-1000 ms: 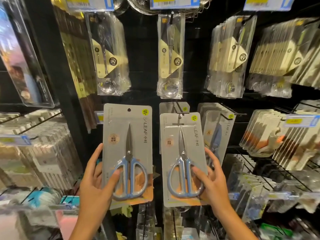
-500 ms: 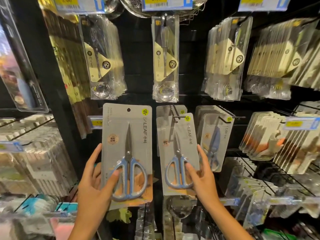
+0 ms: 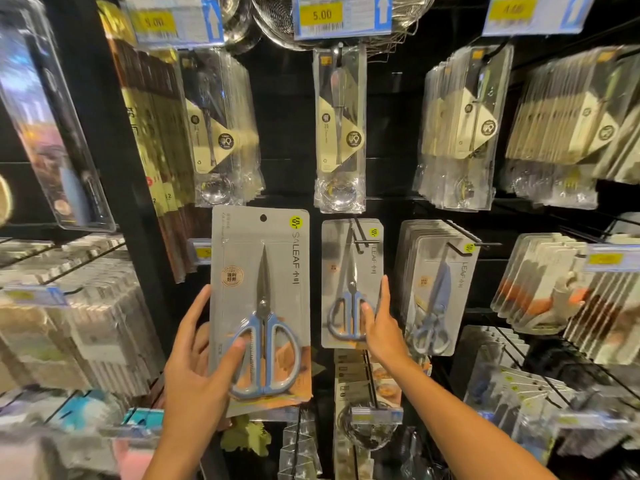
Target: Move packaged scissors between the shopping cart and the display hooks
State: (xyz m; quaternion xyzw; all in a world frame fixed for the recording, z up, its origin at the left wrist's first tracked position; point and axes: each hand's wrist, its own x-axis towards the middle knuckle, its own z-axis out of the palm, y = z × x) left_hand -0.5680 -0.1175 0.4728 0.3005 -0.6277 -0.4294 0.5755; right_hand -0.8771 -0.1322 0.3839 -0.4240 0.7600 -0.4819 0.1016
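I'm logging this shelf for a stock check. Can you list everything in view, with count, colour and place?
Grey-carded pack of blue-handled scissors: one, held in front of the display, left of centre.
Second grey-carded blue-handled scissors pack: one, on the centre black wire hook.
Stack of grey-carded blue shears packs: count unclear, on the hook right of centre.
Clear-bagged steel ladles: several hooks, upper row.
Yellow-and-blue price tags: three along the top; the centre one reads 5.00.
Blurred clear packets: many, lower left.
Orange-and-white packets: a row, far right.
Left hand: grips the first pack's lower left.
Right hand: fingers on the hooked pack's lower right.
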